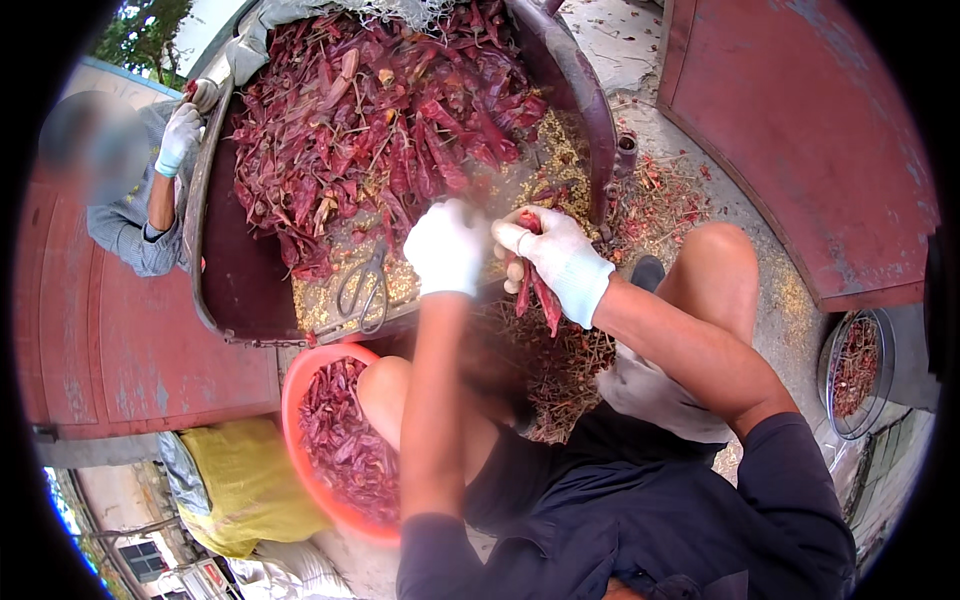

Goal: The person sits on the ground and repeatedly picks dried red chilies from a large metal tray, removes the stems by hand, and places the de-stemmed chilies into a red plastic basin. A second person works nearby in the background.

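Dried red chili peppers (545, 303) hang from my right hand (565, 262), whose gloved fingers are closed around them. Close beside it is my left hand (443, 250), also in a white glove. Motion smears its fingers, so I cannot make out whether it holds anything. Both hands are over the near edge of a dark red cart bed (240, 285) heaped with dried chili peppers (350, 130). A pair of scissors (362, 290) lies on the seed-covered bed, left of my left hand.
An orange-red basin (293, 425) of dried chili pieces stands by my left knee. Stems and scraps (570, 385) litter the ground between my legs. Across the cart's left side, another person's gloved hand (180, 138) is raised. A yellow-green sack (240, 480) sits lower left; a round sieve (882, 375) is at right.
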Motion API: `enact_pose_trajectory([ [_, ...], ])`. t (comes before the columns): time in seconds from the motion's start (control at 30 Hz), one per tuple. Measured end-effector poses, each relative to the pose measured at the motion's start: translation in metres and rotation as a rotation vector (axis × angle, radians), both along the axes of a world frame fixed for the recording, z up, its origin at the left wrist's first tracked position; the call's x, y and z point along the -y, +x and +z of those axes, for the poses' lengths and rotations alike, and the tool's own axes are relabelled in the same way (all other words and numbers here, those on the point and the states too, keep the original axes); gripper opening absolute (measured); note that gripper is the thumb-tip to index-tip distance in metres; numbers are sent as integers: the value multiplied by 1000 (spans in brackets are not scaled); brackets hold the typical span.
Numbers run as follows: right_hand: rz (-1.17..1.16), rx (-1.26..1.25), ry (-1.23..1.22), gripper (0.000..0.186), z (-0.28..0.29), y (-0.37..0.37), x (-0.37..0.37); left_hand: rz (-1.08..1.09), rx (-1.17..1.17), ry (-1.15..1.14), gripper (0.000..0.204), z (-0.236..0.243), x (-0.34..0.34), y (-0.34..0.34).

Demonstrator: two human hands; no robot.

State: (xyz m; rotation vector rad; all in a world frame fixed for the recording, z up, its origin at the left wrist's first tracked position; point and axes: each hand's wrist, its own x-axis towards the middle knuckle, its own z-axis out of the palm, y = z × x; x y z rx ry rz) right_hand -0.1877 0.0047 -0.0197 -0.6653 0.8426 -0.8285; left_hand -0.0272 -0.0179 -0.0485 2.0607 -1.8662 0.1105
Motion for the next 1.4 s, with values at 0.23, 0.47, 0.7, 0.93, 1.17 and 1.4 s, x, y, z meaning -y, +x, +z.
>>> enact_pose_trajectory([
  [0.23, -131, 20, -8, 15, 1, -1, 4, -64, -763, 63, 15, 28, -23, 6],
  [0.47, -101, -70, -17, 17, 5, -4, 7, -174, -1150, 270, 19, 55, -44, -4],
  [0.7, 61, 30, 4, 10, 10, -3, -1, -281, 29, -149, 34, 17, 1, 21],
  [0.93, 173, 65, -76, 9, 2, -3, 1, -196, 276, -204, 21, 1, 32, 18],
  [1.17, 182, 58, -72, 10, 8, -6, 0, -115, -175, -449, 11, 16, 14, 35],
  [1.4, 229, 52, -75, 11, 8, -2, -3, 182, -108, -243, 39, 25, 9, 86],
])
